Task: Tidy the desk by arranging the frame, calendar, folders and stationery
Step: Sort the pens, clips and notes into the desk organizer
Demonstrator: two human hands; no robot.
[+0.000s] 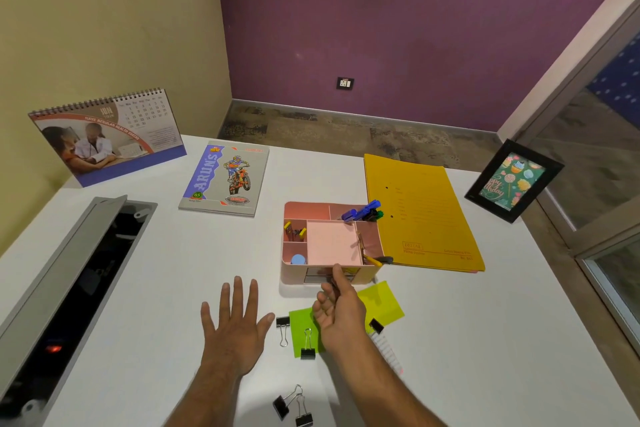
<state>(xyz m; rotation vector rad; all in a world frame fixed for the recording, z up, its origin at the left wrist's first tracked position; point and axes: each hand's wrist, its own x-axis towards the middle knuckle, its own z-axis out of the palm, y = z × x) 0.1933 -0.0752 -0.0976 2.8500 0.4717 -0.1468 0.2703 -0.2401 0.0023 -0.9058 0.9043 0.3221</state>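
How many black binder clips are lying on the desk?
5 visible: one beside the left hand's thumb, one on the green paper, one by the right wrist, two near the front edge. The right hand may hide more.

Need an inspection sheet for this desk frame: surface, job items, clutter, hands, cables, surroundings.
Surface: white desk, open cable hatch at left.
Job's things: calendar upright back-left; frame upright far right; yellow folder flat; notebook flat; pink organiser holding pens.
Clutter: binder clips and green sticky notes loose near the front edge.
Hands: left hand flat, empty; right hand pinching something small at the organiser.
Cables: nothing seen.
Surroundings: purple wall, wall socket.
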